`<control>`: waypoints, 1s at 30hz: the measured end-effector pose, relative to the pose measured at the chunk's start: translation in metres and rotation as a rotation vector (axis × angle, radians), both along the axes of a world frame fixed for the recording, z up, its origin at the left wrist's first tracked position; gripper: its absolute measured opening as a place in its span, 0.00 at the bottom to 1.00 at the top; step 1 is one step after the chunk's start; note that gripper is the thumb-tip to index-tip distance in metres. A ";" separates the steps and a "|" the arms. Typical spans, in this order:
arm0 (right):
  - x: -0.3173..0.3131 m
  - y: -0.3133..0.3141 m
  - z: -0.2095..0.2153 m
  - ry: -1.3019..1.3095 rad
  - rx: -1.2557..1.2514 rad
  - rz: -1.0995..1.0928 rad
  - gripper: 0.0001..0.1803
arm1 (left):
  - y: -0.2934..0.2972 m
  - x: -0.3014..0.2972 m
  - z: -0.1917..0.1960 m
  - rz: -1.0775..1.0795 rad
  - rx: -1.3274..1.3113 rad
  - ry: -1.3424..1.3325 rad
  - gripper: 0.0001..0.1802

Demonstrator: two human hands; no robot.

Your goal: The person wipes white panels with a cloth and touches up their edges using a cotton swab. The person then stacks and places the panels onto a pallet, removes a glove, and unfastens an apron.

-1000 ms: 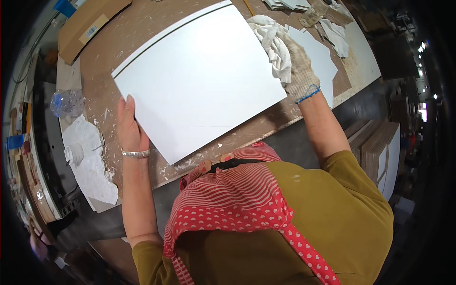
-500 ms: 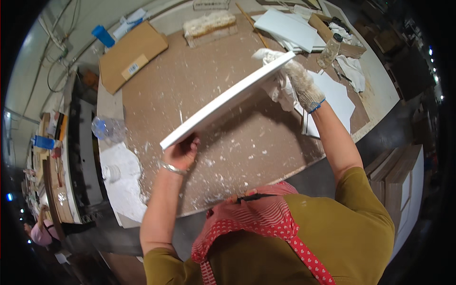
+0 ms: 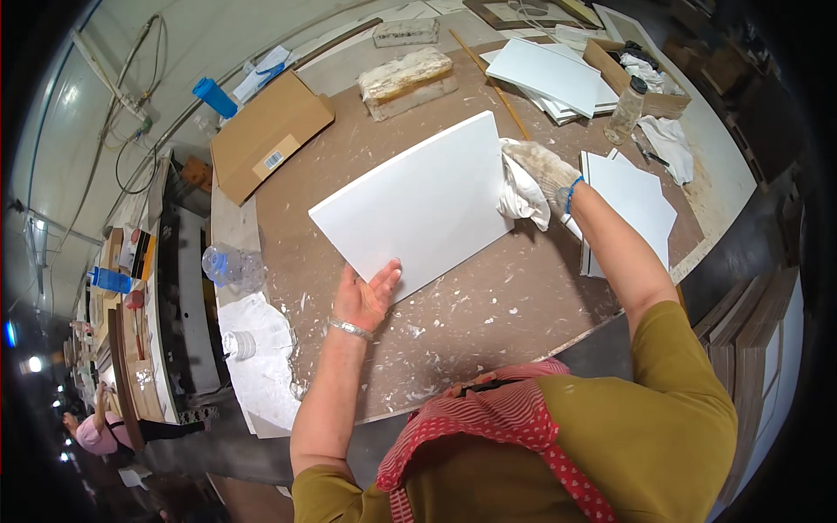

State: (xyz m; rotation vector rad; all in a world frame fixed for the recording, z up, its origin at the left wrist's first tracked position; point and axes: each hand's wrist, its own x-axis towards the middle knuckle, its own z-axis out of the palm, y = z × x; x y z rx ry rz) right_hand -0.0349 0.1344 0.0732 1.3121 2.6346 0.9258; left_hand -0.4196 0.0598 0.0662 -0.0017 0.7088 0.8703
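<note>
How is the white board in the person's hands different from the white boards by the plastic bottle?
The white board in the hands is a single one, while the boards by the plastic bottle lie in a stack. The left hand and the gloved right hand with a rag touch the first; nobody touches the stack. Both are white, flat and rectangular.

panel (image 3: 418,205) on the table (image 3: 488,305), cardboard box (image 3: 266,131) behind-left, bottle (image 3: 626,109) right.

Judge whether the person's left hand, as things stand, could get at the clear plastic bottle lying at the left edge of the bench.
Probably yes. The left hand rests on the near edge of the white panel, and the bottle lies to its left with only bare, paint-flecked bench between them. It would have to let go of the panel first.
</note>
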 end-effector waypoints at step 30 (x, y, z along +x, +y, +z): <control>0.001 -0.003 0.052 0.459 -0.805 -0.047 0.23 | -0.044 0.002 -0.004 -0.221 -0.139 0.286 0.39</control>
